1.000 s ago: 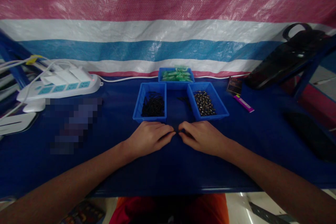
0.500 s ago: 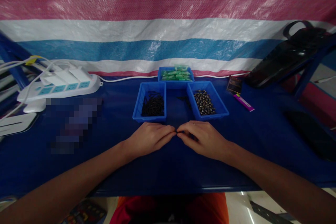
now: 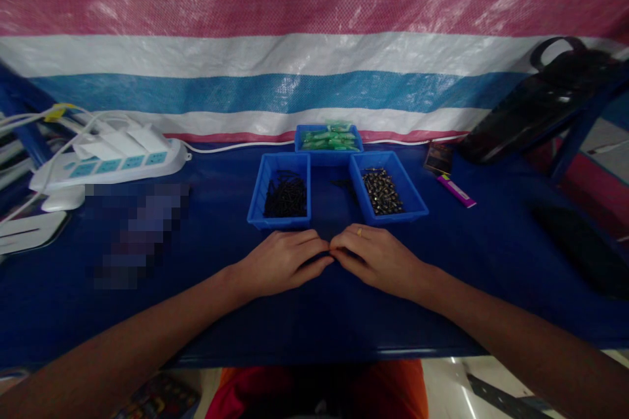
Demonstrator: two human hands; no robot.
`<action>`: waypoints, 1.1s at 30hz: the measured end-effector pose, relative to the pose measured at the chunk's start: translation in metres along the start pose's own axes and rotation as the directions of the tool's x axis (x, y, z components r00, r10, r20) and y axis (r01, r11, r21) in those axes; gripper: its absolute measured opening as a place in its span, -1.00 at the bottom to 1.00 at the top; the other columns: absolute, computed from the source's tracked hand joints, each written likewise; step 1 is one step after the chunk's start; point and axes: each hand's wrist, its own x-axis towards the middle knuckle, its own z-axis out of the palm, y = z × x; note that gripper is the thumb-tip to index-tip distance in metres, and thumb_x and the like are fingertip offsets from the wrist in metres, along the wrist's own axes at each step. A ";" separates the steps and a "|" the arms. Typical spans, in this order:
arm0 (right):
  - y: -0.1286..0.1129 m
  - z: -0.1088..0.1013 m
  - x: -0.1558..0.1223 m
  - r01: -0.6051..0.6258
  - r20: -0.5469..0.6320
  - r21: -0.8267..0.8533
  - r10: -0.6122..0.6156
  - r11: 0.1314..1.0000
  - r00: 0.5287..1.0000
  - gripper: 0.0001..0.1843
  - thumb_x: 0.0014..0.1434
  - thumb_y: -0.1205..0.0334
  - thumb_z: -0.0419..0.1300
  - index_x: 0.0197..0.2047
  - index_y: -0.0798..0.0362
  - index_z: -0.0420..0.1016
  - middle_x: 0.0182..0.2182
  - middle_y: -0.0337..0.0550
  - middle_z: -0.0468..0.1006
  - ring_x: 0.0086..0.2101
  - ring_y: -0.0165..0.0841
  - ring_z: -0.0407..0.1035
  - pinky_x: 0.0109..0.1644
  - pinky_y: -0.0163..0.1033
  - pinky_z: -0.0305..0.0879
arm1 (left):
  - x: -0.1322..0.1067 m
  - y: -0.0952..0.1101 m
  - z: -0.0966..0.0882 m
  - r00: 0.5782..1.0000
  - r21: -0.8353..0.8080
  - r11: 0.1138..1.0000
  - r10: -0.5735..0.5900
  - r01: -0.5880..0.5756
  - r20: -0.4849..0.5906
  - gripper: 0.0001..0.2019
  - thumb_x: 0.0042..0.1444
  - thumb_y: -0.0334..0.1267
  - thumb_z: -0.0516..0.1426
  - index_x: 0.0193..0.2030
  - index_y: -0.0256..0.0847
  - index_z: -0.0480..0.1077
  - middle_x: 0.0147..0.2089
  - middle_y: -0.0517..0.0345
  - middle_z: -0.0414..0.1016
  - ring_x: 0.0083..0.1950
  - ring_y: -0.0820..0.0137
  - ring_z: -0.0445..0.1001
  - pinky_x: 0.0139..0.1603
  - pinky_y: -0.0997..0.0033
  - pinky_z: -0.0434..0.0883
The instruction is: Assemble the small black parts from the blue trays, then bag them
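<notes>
My left hand [image 3: 287, 260] and my right hand [image 3: 376, 255] meet fingertip to fingertip over the table, just in front of the bins. Both are pinched closed; whatever sits between the fingertips is too small or hidden to make out. A ring shows on my right hand. Beyond my left hand stands a blue bin [image 3: 255, 200] of dark, screw-like pieces [image 3: 286, 196]. Past my right hand is another blue bin [image 3: 415, 200] holding small shiny metal pieces [image 3: 382, 191]. Some dark pieces [image 3: 348, 187] lie on the table between these two bins.
A third blue bin [image 3: 329, 157] with green packets [image 3: 329, 139] stands behind. At left lie a white power strip [image 3: 113, 167] and cables. On the right are a purple packet [image 3: 457, 191], a small dark box [image 3: 439, 158], a black bottle [image 3: 535, 105] and a dark flat object [image 3: 580, 242].
The fingertips have drawn slightly closer and now touch. My left thumb has shifted right, and my right hand has rolled a little, bringing its ring into view. The bins stay put.
</notes>
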 end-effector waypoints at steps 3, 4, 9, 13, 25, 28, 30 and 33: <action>-0.001 0.000 -0.001 0.030 0.013 0.033 -0.030 0.999 0.999 -0.83 0.30 0.30 0.00 -0.18 0.07 0.41 -0.32 -0.14 0.50 -0.26 -0.40 0.39 -0.16 -0.31 0.32 | 0.000 -0.001 0.000 1.000 -0.007 1.000 -0.012 0.012 0.006 -0.76 0.32 -0.18 -0.06 -0.19 -0.24 0.37 -0.29 0.14 0.41 -0.29 0.46 0.43 -0.29 0.53 0.37; -0.001 0.000 -0.001 0.041 0.017 0.042 -0.041 0.998 0.999 -0.83 0.30 0.31 0.00 -0.16 0.07 0.41 -0.30 -0.14 0.51 -0.25 -0.40 0.40 -0.14 -0.31 0.32 | 0.000 -0.001 0.000 1.000 -0.008 1.000 -0.014 0.014 0.006 -0.75 0.32 -0.18 -0.06 -0.21 -0.25 0.36 -0.31 0.15 0.41 -0.30 0.47 0.42 -0.30 0.53 0.36; -0.002 -0.003 -0.001 0.078 0.078 0.043 -0.081 0.996 0.994 -0.74 0.28 0.40 -0.05 -0.09 0.09 0.43 -0.23 -0.10 0.54 -0.19 -0.39 0.42 -0.11 -0.31 0.36 | 0.000 -0.004 0.001 1.000 -0.004 1.000 0.005 -0.005 -0.022 -0.73 0.32 -0.17 -0.05 -0.28 -0.26 0.36 -0.36 0.16 0.39 -0.34 0.48 0.40 -0.33 0.54 0.34; -0.002 -0.004 -0.001 0.095 0.108 0.013 -0.096 0.995 0.990 -0.71 0.28 0.44 -0.06 -0.07 0.10 0.43 -0.20 -0.07 0.54 -0.16 -0.38 0.43 -0.10 -0.30 0.36 | 0.000 -0.005 0.003 0.999 0.015 1.000 0.012 -0.012 -0.043 -0.74 0.31 -0.21 -0.04 -0.32 -0.27 0.36 -0.41 0.19 0.36 -0.39 0.50 0.38 -0.38 0.54 0.31; 0.002 -0.003 0.003 -0.078 0.162 -0.133 0.100 0.988 0.982 -0.82 0.32 0.25 -0.02 -0.12 0.08 0.37 -0.33 -0.13 0.55 -0.30 -0.35 0.46 -0.21 -0.30 0.28 | -0.001 -0.006 0.005 0.994 0.032 0.999 -0.026 0.029 -0.108 -0.82 0.27 -0.26 0.00 -0.19 -0.25 0.39 -0.39 0.19 0.42 -0.39 0.50 0.42 -0.37 0.56 0.34; 0.003 -0.003 0.002 -0.071 0.195 -0.173 0.105 0.982 0.975 -0.81 0.32 0.23 -0.03 -0.21 0.08 0.38 -0.40 -0.16 0.53 -0.36 -0.38 0.44 -0.28 -0.33 0.22 | 0.000 -0.005 0.005 0.994 0.030 0.998 -0.051 0.054 -0.100 -0.83 0.27 -0.27 0.01 -0.17 -0.25 0.39 -0.38 0.19 0.43 -0.40 0.49 0.43 -0.37 0.55 0.35; 0.003 -0.003 0.002 -0.082 0.191 -0.205 0.122 0.975 0.974 -0.81 0.32 0.21 -0.02 -0.24 0.08 0.37 -0.45 -0.18 0.51 -0.41 -0.39 0.42 -0.33 -0.34 0.17 | 0.000 -0.005 0.005 0.993 0.030 0.997 -0.064 0.067 -0.097 -0.83 0.27 -0.26 0.01 -0.16 -0.25 0.39 -0.38 0.19 0.44 -0.41 0.49 0.43 -0.38 0.55 0.35; 0.003 -0.003 0.001 -0.091 0.172 -0.227 0.131 0.970 0.976 -0.82 0.31 0.20 0.00 -0.26 0.08 0.35 -0.48 -0.21 0.49 -0.45 -0.41 0.40 -0.37 -0.34 0.12 | 0.000 -0.005 0.006 0.991 0.021 0.997 -0.076 0.079 -0.115 -0.81 0.27 -0.25 0.01 -0.14 -0.25 0.40 -0.38 0.18 0.46 -0.41 0.49 0.44 -0.38 0.55 0.36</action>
